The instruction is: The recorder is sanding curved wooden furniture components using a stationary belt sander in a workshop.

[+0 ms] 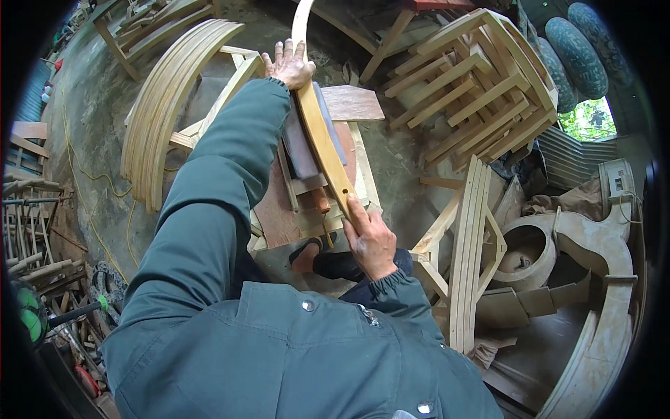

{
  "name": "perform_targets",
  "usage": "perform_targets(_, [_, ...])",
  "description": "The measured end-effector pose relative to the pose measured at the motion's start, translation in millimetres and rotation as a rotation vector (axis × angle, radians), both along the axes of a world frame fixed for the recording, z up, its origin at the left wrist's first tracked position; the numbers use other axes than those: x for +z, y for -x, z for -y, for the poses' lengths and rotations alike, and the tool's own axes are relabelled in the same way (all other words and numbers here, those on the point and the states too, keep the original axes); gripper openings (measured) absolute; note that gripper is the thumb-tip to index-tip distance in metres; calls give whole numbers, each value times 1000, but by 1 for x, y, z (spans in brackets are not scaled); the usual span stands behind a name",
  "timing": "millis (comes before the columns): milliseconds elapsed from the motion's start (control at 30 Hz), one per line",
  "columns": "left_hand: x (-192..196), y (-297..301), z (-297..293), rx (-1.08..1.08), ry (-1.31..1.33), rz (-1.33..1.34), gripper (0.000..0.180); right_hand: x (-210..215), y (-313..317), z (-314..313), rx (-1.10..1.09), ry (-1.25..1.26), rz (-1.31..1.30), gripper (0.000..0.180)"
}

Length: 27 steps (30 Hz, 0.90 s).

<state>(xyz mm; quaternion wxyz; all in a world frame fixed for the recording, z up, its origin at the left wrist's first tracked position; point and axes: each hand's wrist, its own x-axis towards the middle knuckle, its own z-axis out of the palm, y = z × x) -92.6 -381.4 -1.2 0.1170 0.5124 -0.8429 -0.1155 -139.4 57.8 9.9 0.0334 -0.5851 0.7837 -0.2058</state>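
I hold a long curved wooden piece (322,140) that runs from the top of the picture down toward me. My left hand (289,64) presses on its upper part with fingers spread over the wood. My right hand (370,241) grips its lower end, where a small hole shows. The piece lies over a grey block (300,150) on a low wooden stand (352,105) with a reddish board under it. My green jacket sleeve covers the stand's left side. A foot in a dark sandal (307,255) shows below the stand.
A stack of curved wooden strips (164,105) lies at the left. Wooden chair frames (474,84) are piled at the upper right. Flat frames (471,244) lean at the right beside a curved carved wooden piece (593,251). A yellow cord (84,174) runs across the concrete floor.
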Motion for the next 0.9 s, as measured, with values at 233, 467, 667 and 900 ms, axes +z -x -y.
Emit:
perform_targets(233, [-2, -4, 16, 14, -1, -43, 82, -3, 2, 52, -5, -7, -34, 58])
perform_targets(467, [-2, -13, -9, 27, -38, -63, 84, 0, -8, 40, 2, 50, -12, 59])
perform_targets(667, [-7, -31, -113, 17, 31, -78, 82, -1, -23, -55, 29, 77, 22, 58])
perform_targets(900, [-9, -57, -271, -44, 18, -126, 85, -6, -35, -199, 23, 28, 6, 66])
